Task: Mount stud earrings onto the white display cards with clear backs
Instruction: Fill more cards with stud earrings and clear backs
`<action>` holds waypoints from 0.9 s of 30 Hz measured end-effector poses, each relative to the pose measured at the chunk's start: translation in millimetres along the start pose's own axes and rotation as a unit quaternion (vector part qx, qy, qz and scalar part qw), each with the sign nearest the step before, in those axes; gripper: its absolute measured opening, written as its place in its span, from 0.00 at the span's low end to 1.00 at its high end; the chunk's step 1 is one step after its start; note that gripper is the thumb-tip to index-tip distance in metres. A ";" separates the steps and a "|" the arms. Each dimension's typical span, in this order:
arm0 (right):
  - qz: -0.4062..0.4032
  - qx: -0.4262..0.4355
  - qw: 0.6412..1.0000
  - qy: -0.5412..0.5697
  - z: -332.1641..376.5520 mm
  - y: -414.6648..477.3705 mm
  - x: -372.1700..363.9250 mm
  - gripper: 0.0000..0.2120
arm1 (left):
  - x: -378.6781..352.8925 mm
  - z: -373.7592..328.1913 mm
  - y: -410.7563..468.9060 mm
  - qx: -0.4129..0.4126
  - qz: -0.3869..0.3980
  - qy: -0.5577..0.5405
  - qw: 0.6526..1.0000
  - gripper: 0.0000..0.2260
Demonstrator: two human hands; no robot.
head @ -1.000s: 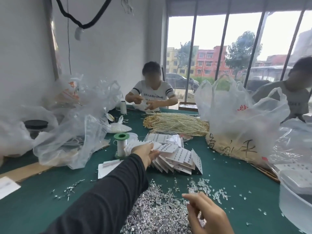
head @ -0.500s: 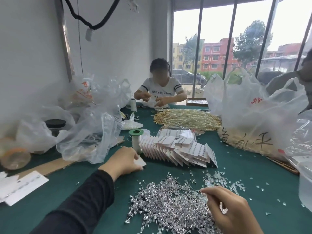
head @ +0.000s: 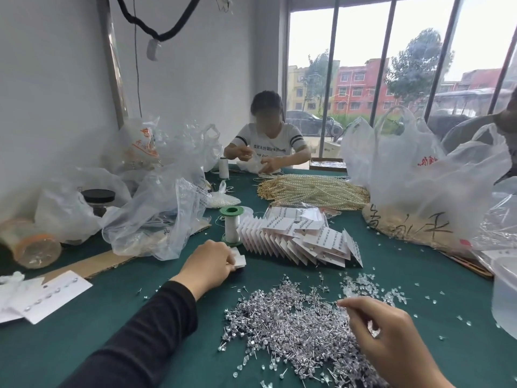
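Note:
A large heap of silver stud earrings (head: 291, 329) lies on the green table (head: 56, 348) in front of me. Clear backs (head: 372, 287) are scattered just right of it. A fanned row of filled white display cards (head: 296, 239) stands behind the heap. My left hand (head: 208, 264) pinches a small white card (head: 239, 260) lying on the table left of that row. My right hand (head: 391, 340) hovers over the heap's right side with curled fingers, and a few clear backs show in its palm.
Larger white cards (head: 44, 295) lie at the left edge. A green-topped thread spool (head: 232, 225), plastic bags (head: 156, 217), a pile of pearl strands (head: 310, 191) and a big bag (head: 419, 180) crowd the far table. A translucent tub (head: 503, 295) sits right. One person works opposite.
My left hand drew back from the row of cards with a small white card and set it down left of the row. My right hand moved over the stud heap. The view shifted left.

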State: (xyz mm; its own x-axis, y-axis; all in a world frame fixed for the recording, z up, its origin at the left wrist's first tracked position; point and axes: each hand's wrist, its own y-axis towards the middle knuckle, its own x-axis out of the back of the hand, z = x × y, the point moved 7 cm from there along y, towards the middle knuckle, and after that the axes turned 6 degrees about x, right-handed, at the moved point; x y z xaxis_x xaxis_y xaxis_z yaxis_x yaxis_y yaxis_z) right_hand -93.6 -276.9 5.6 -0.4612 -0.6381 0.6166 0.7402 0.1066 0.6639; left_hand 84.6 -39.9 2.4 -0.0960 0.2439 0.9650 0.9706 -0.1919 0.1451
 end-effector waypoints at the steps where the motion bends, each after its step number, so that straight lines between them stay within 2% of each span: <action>1: 0.001 0.000 1.000 0.000 0.0 -0.1 -0.5 0.14 | -2.0 -2.1 -1.5 -0.004 0.011 0.017 1.000 0.08; 7: 0.003 -0.010 1.000 0.015 0.3 -1.6 -2.1 0.12 | -6.7 -14.5 -12.6 -0.038 -0.065 0.160 0.984 0.09; 11: 0.015 -0.014 1.000 0.017 1.9 -2.9 -1.8 0.12 | -5.6 -15.4 -19.7 -0.018 -0.131 0.163 0.978 0.10; 15: 0.001 -0.012 1.000 0.005 2.4 -2.9 1.8 0.11 | -3.6 -10.0 -21.5 0.027 -0.134 0.146 0.980 0.09; 17: -0.020 -0.022 1.000 -0.003 2.1 -1.9 5.7 0.12 | 10.6 -17.8 -27.2 0.020 -0.160 0.162 0.973 0.08; 19: -0.057 -0.029 0.998 -0.028 1.6 0.1 12.7 0.11 | 37.8 -37.3 -39.4 -0.025 -0.235 0.101 0.966 0.09; 21: -0.095 -0.047 0.994 -0.041 -0.8 2.4 23.1 0.10 | 69.0 -59.8 -55.8 -0.060 -0.279 -0.099 0.953 0.08; 22: -0.103 -0.069 0.992 -0.018 -3.1 2.9 26.9 0.11 | 77.1 -67.7 -59.1 -0.055 -0.252 -0.251 0.933 0.07; 23: -0.099 -0.106 0.989 0.038 -6.9 3.4 27.9 0.14 | 73.6 -76.5 -58.5 -0.022 -0.172 -0.408 0.896 0.06; 24: -0.080 -0.163 0.975 0.132 -13.0 3.1 23.9 0.19 | 59.7 -92.4 -60.5 0.015 -0.053 -0.540 0.840 0.06; 25: -0.062 -0.221 0.938 0.259 -17.9 1.0 15.7 0.22 | 41.9 -111.4 -67.1 0.041 0.063 -0.614 0.786 0.06; 26: -0.060 -0.263 0.885 0.381 -21.6 -1.7 7.8 0.23 | 26.2 -128.5 -74.6 0.046 0.147 -0.641 0.752 0.05; 27: -0.078 -0.285 0.836 0.462 -24.1 -3.9 4.9 0.21 | 12.8 -140.9 -80.9 0.034 0.198 -0.637 0.744 0.05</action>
State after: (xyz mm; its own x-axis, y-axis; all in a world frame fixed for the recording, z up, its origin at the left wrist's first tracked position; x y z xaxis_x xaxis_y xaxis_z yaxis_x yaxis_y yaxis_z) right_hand -86.9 -298.9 -4.1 -0.1929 -0.9553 -0.2241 0.9410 -0.2449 0.2338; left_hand -26.3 -155.3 33.7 0.4462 0.8925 -0.0667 0.8801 -0.4510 -0.1482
